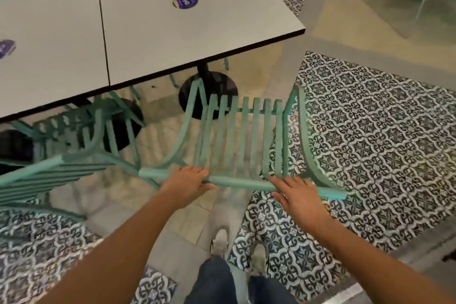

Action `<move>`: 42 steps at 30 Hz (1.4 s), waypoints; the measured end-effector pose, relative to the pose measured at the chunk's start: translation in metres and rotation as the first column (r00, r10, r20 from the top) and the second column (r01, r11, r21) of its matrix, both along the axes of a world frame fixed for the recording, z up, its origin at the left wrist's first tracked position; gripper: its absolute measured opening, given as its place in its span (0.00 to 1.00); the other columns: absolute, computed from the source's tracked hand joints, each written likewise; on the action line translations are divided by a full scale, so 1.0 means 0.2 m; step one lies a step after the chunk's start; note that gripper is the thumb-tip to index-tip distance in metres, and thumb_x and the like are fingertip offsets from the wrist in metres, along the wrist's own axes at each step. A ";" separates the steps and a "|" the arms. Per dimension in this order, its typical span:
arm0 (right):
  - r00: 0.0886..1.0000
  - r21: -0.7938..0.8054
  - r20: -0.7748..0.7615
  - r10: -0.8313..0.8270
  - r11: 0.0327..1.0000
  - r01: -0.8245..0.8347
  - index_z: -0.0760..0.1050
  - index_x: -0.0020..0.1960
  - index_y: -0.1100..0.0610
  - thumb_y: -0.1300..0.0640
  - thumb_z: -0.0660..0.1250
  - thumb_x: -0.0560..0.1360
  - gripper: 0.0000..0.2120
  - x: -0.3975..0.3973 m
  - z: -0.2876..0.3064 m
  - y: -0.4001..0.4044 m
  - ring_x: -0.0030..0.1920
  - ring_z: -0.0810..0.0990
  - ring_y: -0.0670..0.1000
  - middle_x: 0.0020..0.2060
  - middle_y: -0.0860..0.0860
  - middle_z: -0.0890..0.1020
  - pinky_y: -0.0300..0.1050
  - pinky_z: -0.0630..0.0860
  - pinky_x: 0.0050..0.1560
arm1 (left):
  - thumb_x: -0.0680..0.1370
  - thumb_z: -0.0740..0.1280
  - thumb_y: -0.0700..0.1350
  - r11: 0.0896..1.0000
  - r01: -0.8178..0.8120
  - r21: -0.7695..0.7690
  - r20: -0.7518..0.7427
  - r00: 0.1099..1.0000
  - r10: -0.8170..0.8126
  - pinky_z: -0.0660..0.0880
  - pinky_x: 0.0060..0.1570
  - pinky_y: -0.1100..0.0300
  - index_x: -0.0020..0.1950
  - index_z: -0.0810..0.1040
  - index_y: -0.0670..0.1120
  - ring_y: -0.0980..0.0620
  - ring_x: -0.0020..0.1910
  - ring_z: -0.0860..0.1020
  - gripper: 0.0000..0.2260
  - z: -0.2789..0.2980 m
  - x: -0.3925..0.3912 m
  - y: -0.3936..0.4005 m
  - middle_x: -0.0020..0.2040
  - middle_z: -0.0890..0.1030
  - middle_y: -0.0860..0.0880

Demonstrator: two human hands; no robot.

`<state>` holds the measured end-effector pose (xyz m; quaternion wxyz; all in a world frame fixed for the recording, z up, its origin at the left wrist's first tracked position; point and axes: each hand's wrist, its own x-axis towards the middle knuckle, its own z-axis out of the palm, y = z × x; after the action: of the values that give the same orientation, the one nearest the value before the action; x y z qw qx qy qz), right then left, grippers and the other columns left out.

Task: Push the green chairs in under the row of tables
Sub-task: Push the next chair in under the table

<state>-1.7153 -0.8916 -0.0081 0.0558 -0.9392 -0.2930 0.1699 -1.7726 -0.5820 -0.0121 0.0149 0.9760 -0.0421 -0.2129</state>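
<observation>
Nearest, the person's legs in dark trousers [217,281] and a pale shoe [220,242] stand on the floor [370,131], where patterned tile meets plain pale tile. Both arms reach forward to the top rail of a green chair [241,140]. The left hand [187,184] lies over the rail, fingers curled across its top and thumb below, gripping it. The right hand [297,195] rests flatter, fingers spread along the rail and thumb beneath; whether it really clasps the rail I cannot tell. The chair's slatted seat stretches away from the hands, its front edge just short of the bench [197,32] and beside the black round base [209,91], so most of the seat stands out in the open. To its left a second green chair [74,145] is partly tucked under the bench edge. On the right, open patterned floor lies past the bench's corner. A purple round sticker [185,1] sits on the bench top, with another sticker [6,48] at the left edge.
</observation>
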 end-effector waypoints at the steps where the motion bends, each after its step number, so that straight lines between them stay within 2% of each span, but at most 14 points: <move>1: 1.000 0.001 0.002 0.008 1.000 -0.008 0.63 0.72 0.42 0.38 0.42 0.76 0.28 0.00 0.00 -0.01 0.61 0.73 0.47 0.60 0.43 0.76 0.50 0.67 0.66 | 0.73 0.39 0.70 1.000 0.004 0.013 -0.011 1.000 -0.004 0.69 0.53 0.51 0.60 0.70 0.52 0.48 0.56 0.75 0.32 0.01 0.00 0.00 0.59 0.76 0.52; 3: 1.000 0.013 0.010 0.027 1.000 -0.027 0.65 0.71 0.43 0.38 0.43 0.77 0.27 0.01 -0.01 -0.02 0.60 0.73 0.48 0.60 0.44 0.77 0.51 0.69 0.65 | 0.78 0.46 0.65 1.000 0.017 0.018 -0.019 1.000 -0.016 0.69 0.52 0.51 0.58 0.69 0.52 0.48 0.54 0.75 0.23 0.02 0.00 0.00 0.58 0.77 0.51; 6: 0.999 0.021 0.023 0.049 0.999 -0.049 0.65 0.70 0.43 0.38 0.40 0.76 0.27 0.03 0.00 -0.01 0.60 0.74 0.49 0.59 0.44 0.77 0.51 0.70 0.63 | 0.79 0.49 0.64 1.000 0.017 0.013 -0.016 1.000 -0.017 0.69 0.52 0.50 0.56 0.69 0.52 0.47 0.52 0.75 0.20 0.04 0.01 -0.01 0.55 0.78 0.51; 9: 0.997 0.008 0.063 0.040 0.999 -0.041 0.68 0.67 0.42 0.38 0.33 0.78 0.31 0.03 -0.02 -0.02 0.55 0.77 0.47 0.55 0.42 0.80 0.49 0.75 0.58 | 0.77 0.46 0.65 0.999 0.037 -0.001 0.044 0.998 -0.037 0.70 0.52 0.51 0.55 0.70 0.51 0.46 0.51 0.76 0.23 0.04 0.01 -0.01 0.53 0.79 0.50; 12: 0.997 -0.001 0.061 0.041 0.999 -0.041 0.70 0.66 0.43 0.37 0.34 0.78 0.31 0.05 -0.03 -0.03 0.50 0.78 0.46 0.51 0.41 0.81 0.47 0.76 0.50 | 0.72 0.39 0.67 0.998 0.065 -0.018 0.113 0.992 -0.062 0.71 0.48 0.52 0.54 0.71 0.50 0.45 0.49 0.77 0.30 0.03 0.01 -0.01 0.51 0.80 0.50; 16: 0.994 0.002 0.092 0.061 0.998 -0.061 0.68 0.68 0.43 0.36 0.33 0.78 0.32 0.06 -0.04 -0.04 0.51 0.77 0.45 0.51 0.39 0.80 0.46 0.76 0.51 | 0.70 0.36 0.68 0.999 0.044 -0.003 0.127 0.991 -0.043 0.69 0.48 0.52 0.54 0.70 0.51 0.45 0.50 0.77 0.33 0.02 0.01 -0.01 0.52 0.79 0.50; 19: 0.992 0.006 0.106 0.062 0.998 -0.063 0.69 0.67 0.43 0.38 0.36 0.79 0.29 0.09 -0.05 -0.05 0.49 0.77 0.45 0.50 0.39 0.80 0.45 0.76 0.48 | 0.69 0.36 0.72 1.000 0.027 0.002 0.129 0.991 -0.027 0.68 0.50 0.54 0.56 0.70 0.51 0.46 0.51 0.77 0.36 0.03 0.02 -0.04 0.54 0.79 0.51; 21: 0.993 0.002 0.095 0.069 0.998 -0.069 0.69 0.67 0.43 0.39 0.39 0.79 0.26 0.10 -0.07 -0.07 0.49 0.77 0.45 0.50 0.39 0.79 0.45 0.76 0.49 | 0.69 0.37 0.72 1.000 0.006 0.001 0.111 0.994 -0.006 0.68 0.51 0.54 0.56 0.70 0.51 0.47 0.52 0.77 0.35 0.03 0.02 -0.05 0.54 0.79 0.51; 25: 0.991 0.022 0.112 0.077 0.997 -0.080 0.68 0.67 0.43 0.39 0.42 0.79 0.24 0.12 -0.07 -0.08 0.48 0.76 0.44 0.49 0.38 0.79 0.44 0.76 0.48 | 0.76 0.44 0.67 1.000 -0.023 -0.016 0.081 0.996 0.024 0.69 0.52 0.52 0.55 0.70 0.51 0.47 0.53 0.77 0.25 0.05 0.03 -0.07 0.54 0.78 0.51; 30: 0.990 0.048 0.119 0.082 0.995 -0.088 0.70 0.66 0.42 0.39 0.41 0.80 0.25 0.14 -0.05 -0.09 0.46 0.77 0.43 0.46 0.37 0.79 0.44 0.76 0.46 | 0.70 0.37 0.69 0.997 -0.049 -0.052 0.110 0.992 0.054 0.69 0.51 0.52 0.55 0.70 0.53 0.49 0.52 0.77 0.32 0.04 0.00 -0.09 0.54 0.79 0.54; 33: 0.985 0.057 0.128 0.117 0.990 -0.125 0.70 0.65 0.42 0.40 0.45 0.79 0.22 0.16 -0.05 -0.11 0.46 0.77 0.44 0.46 0.38 0.80 0.43 0.75 0.45 | 0.74 0.43 0.67 0.994 -0.089 -0.061 0.099 0.991 0.095 0.68 0.52 0.53 0.55 0.70 0.53 0.50 0.52 0.77 0.26 0.04 -0.02 -0.12 0.53 0.79 0.54; 38: 0.972 0.057 0.139 0.188 0.979 -0.197 0.70 0.66 0.43 0.41 0.48 0.78 0.21 0.22 -0.05 -0.11 0.46 0.76 0.45 0.47 0.39 0.80 0.43 0.74 0.46 | 0.76 0.47 0.67 0.983 -0.160 -0.086 0.078 0.983 0.166 0.67 0.50 0.53 0.54 0.71 0.53 0.49 0.51 0.78 0.24 0.05 -0.07 -0.15 0.52 0.79 0.54; 42: 0.963 0.045 0.108 0.246 0.967 -0.252 0.65 0.69 0.41 0.38 0.44 0.78 0.24 0.27 -0.06 -0.10 0.52 0.75 0.44 0.53 0.39 0.78 0.46 0.71 0.56 | 0.79 0.51 0.64 0.973 -0.219 -0.078 0.072 0.972 0.225 0.64 0.46 0.54 0.54 0.70 0.53 0.49 0.51 0.78 0.18 0.07 -0.11 -0.20 0.52 0.79 0.54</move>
<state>-1.6616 -0.9113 -0.0197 0.0461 -0.9003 -0.4161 0.1189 -1.7946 -0.6226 0.0028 0.0709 0.9813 0.0593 -0.1690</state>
